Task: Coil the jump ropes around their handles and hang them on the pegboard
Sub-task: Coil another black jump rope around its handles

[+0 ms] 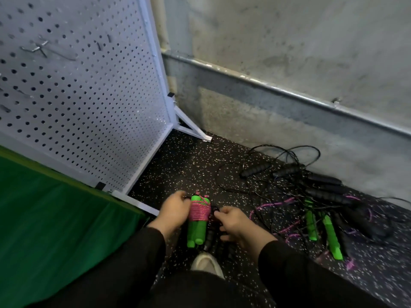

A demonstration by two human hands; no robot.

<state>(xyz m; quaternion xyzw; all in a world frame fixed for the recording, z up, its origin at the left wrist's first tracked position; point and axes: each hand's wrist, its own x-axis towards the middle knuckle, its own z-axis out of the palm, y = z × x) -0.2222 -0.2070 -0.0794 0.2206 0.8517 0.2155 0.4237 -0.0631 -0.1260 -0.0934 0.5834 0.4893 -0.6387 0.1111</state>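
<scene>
Between hands — coiled rope bundle (198, 218), left-gripped.

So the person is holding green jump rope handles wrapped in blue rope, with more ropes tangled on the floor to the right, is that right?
Not quite: the head view shows the rope coiled around the green handles is pink, not blue. The rest holds: the left hand holds them, and more ropes lie tangled to the right.

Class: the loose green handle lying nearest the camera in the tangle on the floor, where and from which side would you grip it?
Grip the green handle mid-shaft, from above. It lies flat, long and narrow, with black cords crossing its far end; the near end is clearer.
</scene>
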